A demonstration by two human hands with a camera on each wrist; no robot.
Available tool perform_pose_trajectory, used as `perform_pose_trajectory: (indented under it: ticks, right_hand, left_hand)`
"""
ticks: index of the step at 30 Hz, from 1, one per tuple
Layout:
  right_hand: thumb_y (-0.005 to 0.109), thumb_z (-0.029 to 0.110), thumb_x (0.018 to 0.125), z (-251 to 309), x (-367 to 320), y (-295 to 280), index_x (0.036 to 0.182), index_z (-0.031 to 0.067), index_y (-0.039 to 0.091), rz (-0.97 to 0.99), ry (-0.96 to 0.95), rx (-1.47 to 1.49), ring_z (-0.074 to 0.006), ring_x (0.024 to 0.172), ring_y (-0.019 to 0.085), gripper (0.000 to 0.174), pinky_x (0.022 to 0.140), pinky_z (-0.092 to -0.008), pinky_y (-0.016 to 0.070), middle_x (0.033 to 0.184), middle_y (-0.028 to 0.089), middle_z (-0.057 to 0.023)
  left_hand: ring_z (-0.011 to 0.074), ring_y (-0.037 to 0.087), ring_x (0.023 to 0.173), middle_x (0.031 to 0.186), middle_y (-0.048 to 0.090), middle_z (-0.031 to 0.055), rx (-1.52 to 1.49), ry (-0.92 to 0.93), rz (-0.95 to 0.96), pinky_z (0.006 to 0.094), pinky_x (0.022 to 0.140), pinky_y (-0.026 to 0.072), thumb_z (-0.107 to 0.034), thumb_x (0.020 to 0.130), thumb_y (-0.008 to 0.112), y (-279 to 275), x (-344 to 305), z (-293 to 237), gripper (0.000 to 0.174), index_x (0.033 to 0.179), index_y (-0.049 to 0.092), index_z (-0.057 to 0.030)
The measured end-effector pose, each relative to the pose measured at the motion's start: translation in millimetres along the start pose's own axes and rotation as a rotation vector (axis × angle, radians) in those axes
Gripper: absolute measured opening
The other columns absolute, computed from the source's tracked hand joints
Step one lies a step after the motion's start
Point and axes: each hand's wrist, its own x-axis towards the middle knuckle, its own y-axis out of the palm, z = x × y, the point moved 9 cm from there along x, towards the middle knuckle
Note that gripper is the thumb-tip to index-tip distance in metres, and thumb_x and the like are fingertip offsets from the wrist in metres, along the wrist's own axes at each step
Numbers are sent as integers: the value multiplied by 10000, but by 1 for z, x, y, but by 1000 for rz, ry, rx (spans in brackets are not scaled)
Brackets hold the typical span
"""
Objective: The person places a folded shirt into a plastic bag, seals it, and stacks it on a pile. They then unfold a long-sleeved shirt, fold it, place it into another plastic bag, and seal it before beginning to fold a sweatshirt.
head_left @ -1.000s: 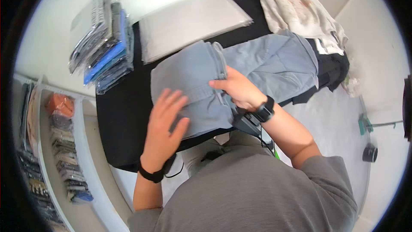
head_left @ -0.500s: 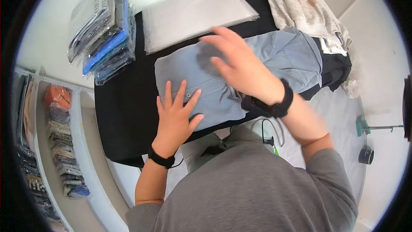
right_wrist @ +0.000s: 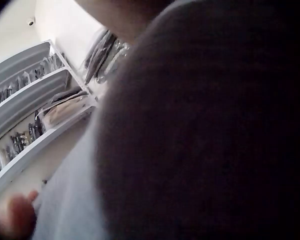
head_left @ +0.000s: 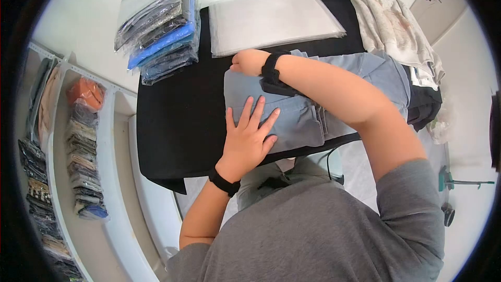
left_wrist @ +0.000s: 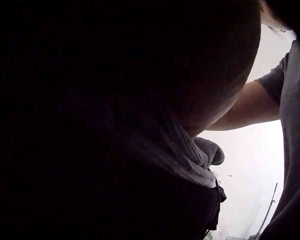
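And here lies the blue garment (head_left: 302, 128) on the black surface (head_left: 169, 136), probably soft and light, left grip (head_left: 244, 143) spread flat, right grip (head_left: 250, 62) unreadable at the far corner, likely the best pinching spot.

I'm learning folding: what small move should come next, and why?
Probably smooth the far-left corner of the blue-grey garment with the right grip: it is by that corner, hold unclear, and the left grip, spread on the garment, could steady it.

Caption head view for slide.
Left grip spread on a folded blue-grey fabric garment, right grip near its far edge, on a black cloth-covered table.
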Motion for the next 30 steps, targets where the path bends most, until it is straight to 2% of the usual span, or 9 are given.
perform_pose_trajectory:
  ticks: [2, 4, 8, 10, 11, 16, 19, 21, 30]
  right_hand:
    - [538, 148, 803, -31, -2, -30, 907, 17, 641, -92, 267, -171, -353, 874, 608, 196, 793, -421, 465, 885, 639, -198]
    - [504, 32, 779, -47, -2, -79, 961, 18, 636, -141, 215, -150, -341, 892, 613, 225, 811, -403, 471, 927, 646, -180]
    - [443, 186, 904, 17, -83, -98, 1093, 16, 563, -76, 67, -160, -365, 882, 598, 281, 790, -418, 461, 921, 623, -215]
    - [511, 275, 879, 42, -145, -61, 1211, 67, 482, -99, 48, -221, -356, 1060, 530, 393, 846, -462, 454, 1174, 532, -194]
    - [557, 324, 850, 36, -173, -38, 1279, 137, 443, 97, 284, -401, -372, 1180, 436, 481, 892, -517, 421, 1328, 409, -171]
    - [642, 314, 775, 22, -236, -15, 1327, 214, 404, -466, 399, -286, -397, 1261, 329, 609, 918, -531, 386, 1384, 328, -171]
    - [668, 274, 756, 20, -248, -11, 1331, 190, 392, -672, 441, -176, -417, 1250, 330, 644, 952, -485, 373, 1369, 317, -229]
    - [747, 227, 674, 15, -267, -16, 1319, 39, 360, -893, 533, 30, -453, 1202, 353, 776, 969, -468, 356, 1334, 306, -302]
    - [715, 133, 698, 0, -259, -18, 1256, 73, 435, -877, 540, 495, -332, 964, 515, 628, 837, -389, 429, 1048, 510, -173]
  left_hand:
    - [347, 223, 1331, 1444, 274, 137, -1, -2, 10, 641, 992, 172, -354, 832, 552, 3, 1, 1, 529, 1327, 445, -202]
    - [345, 222, 1332, 1445, 271, 137, -10, 1, 9, 640, 995, 166, -354, 833, 550, 2, 1, 1, 529, 1329, 444, -202]
    - [347, 219, 1334, 1448, 266, 141, -25, -1, 12, 636, 1003, 151, -353, 836, 541, 3, 0, 2, 530, 1333, 438, -200]
    - [349, 217, 1334, 1447, 267, 143, -30, 8, 1, 635, 1004, 148, -351, 835, 541, 1, 2, 1, 530, 1333, 438, -199]
    - [335, 242, 1324, 1432, 297, 132, -26, 1, -16, 635, 994, 172, -350, 826, 558, -2, 2, 1, 527, 1320, 453, -203]
    - [352, 204, 1339, 1452, 256, 146, -58, -20, 69, 631, 1015, 123, -349, 830, 540, 4, 3, 1, 552, 1342, 425, -177]
    - [361, 191, 1343, 1459, 239, 151, -26, -22, 92, 634, 1014, 116, -341, 826, 536, 5, 4, -1, 563, 1345, 419, -157]
    - [369, 177, 1346, 1462, 230, 153, -29, 0, 112, 635, 1015, 104, -323, 820, 537, 6, 5, -5, 574, 1348, 411, -137]
    - [364, 173, 1350, 1464, 235, 147, 2, -35, 103, 613, 1033, 78, -299, 814, 546, 8, 4, -3, 579, 1351, 407, -134]
